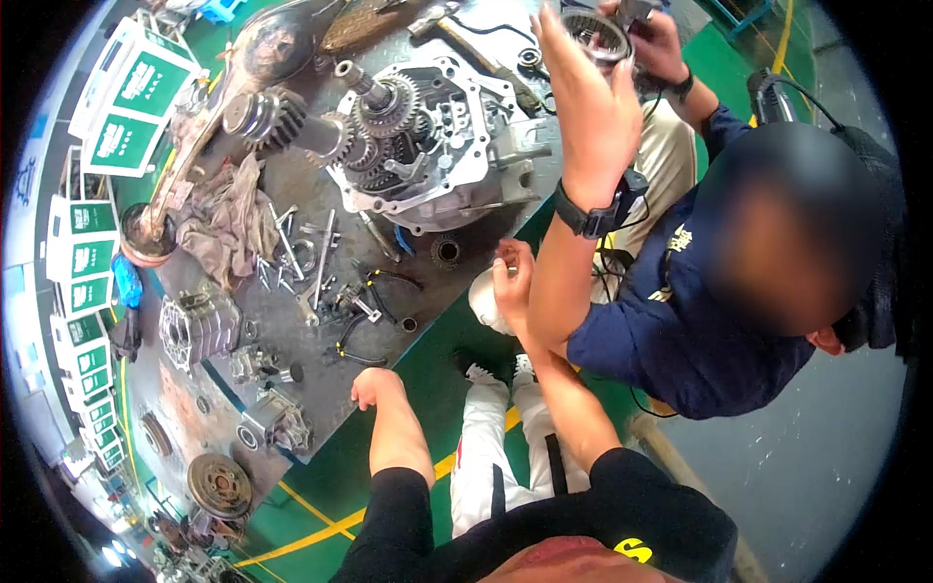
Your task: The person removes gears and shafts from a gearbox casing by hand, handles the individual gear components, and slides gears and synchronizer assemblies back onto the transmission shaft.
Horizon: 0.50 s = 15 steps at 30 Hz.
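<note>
My left hand is at the near edge of the metal workbench, its fingers curled in and nothing seen in them. My right hand is raised beside the bench edge, fingers loosely bent and apart, holding nothing visible. Nearest to it on the bench are a small toothed ring and an open gearbox housing with a gear shaft standing in it. Black-and-yellow-handled pliers and a small ring lie near my left hand.
At my right, a co-worker in a navy shirt lifts a geared ring in both hands. A hammer, wrenches, a rag, aluminium housings and a round disc lie on the bench.
</note>
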Each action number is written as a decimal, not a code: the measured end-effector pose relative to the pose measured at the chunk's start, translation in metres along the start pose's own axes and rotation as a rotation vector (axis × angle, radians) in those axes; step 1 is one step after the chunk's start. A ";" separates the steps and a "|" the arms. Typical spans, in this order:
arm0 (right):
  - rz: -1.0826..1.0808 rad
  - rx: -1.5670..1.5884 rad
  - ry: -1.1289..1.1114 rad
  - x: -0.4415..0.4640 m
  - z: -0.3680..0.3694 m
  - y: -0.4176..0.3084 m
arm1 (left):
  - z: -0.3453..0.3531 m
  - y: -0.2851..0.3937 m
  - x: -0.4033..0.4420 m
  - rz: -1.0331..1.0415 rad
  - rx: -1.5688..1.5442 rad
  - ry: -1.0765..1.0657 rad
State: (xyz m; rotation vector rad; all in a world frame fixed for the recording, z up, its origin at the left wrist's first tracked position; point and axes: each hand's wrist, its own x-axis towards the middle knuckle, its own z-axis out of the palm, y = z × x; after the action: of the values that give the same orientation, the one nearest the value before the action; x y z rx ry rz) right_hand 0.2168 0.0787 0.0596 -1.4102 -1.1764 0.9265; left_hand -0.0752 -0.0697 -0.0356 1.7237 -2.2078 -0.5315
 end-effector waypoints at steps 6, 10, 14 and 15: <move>-0.360 -0.438 -0.025 0.012 -0.016 0.009 | -0.010 0.001 -0.008 -0.022 0.000 -0.049; -0.363 -0.414 -0.056 0.040 -0.012 -0.016 | -0.024 0.001 -0.009 -0.004 0.017 -0.145; -0.343 -0.371 -0.062 0.050 -0.007 -0.022 | -0.016 -0.002 -0.003 0.006 0.017 -0.126; -0.319 -0.340 -0.054 0.046 -0.006 -0.020 | -0.015 -0.003 -0.003 0.005 0.018 -0.123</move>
State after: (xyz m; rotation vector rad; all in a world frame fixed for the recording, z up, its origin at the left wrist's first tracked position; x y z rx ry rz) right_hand 0.2297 0.1222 0.0823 -1.4100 -1.6018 0.5609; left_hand -0.0655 -0.0690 -0.0233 1.7369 -2.3063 -0.6345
